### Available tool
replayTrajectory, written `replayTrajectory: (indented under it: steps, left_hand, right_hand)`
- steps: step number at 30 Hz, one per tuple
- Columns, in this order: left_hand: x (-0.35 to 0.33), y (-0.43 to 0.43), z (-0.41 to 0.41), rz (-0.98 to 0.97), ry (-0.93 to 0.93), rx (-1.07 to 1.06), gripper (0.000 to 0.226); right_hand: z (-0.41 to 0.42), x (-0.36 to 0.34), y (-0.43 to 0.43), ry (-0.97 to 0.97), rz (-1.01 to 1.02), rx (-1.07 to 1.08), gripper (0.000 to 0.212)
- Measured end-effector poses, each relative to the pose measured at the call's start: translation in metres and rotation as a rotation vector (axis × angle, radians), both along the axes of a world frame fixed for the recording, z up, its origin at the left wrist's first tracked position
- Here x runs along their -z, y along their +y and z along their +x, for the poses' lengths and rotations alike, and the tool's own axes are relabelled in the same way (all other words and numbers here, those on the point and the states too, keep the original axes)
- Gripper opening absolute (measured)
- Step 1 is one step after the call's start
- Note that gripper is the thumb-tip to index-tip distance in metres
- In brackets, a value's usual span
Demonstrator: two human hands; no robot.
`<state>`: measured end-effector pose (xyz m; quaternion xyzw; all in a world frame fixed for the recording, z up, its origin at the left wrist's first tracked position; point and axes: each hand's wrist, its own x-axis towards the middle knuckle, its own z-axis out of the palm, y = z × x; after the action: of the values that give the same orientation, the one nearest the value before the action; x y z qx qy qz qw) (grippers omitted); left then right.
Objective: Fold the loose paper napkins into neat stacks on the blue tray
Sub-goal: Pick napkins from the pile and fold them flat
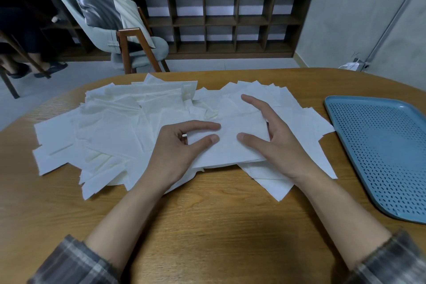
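White paper napkins [110,122] lie strewn across the wooden counter [207,219] as a person squares a small stack [230,147] at the near edge of the heap. The right hand [279,145] is spread wide, with straight fingers along the stack's right side and the thumb flat on top. The left hand [177,152] rests thumb and forefinger on the stack's left side. The blue tray [341,105] sits well apart to the right, with no stack on the part that shows.

The step looks like evening up the sheets. It would go best with both hands pressing inward lightly and together, thumbs holding the top sheet flat so the thin paper neither buckles nor slides.

The left hand itself hides whether its lower fingers curl under the stack. How many sheets the stack holds, and whether they are folded, cannot be made out. The frame cuts off the tray's right side.
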<state>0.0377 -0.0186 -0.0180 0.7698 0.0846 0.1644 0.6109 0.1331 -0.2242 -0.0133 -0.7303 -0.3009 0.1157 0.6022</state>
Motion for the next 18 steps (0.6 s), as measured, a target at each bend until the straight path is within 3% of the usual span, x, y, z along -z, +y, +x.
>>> replayTrajectory:
  steps: [6,9,11,13,15,18]
  left_hand:
    - [0.000,-0.001,0.000,0.049,0.008,-0.016,0.019]
    - [0.000,-0.002,0.001,0.163,-0.041,-0.077,0.039]
    - [-0.004,0.001,-0.001,0.091,-0.029,-0.072,0.054]
    - [-0.010,0.001,-0.003,-0.114,0.013,0.029,0.056]
    - [-0.012,-0.002,-0.005,-0.169,0.016,0.088,0.053]
    - [-0.009,-0.003,-0.004,-0.083,-0.030,0.019,0.048]
  right_hand:
    - [-0.001,0.000,0.001,-0.062,-0.011,-0.023,0.072]
    - [0.002,-0.004,-0.002,-0.056,0.085,-0.023,0.074]
    - [0.005,-0.007,-0.006,0.082,0.239,-0.091,0.076]
    - [0.008,-0.008,-0.008,0.199,0.322,-0.139,0.077]
    - [0.008,-0.007,-0.008,0.152,0.245,-0.123,0.072]
    - [0.006,-0.003,-0.007,0.082,0.140,-0.096,0.062]
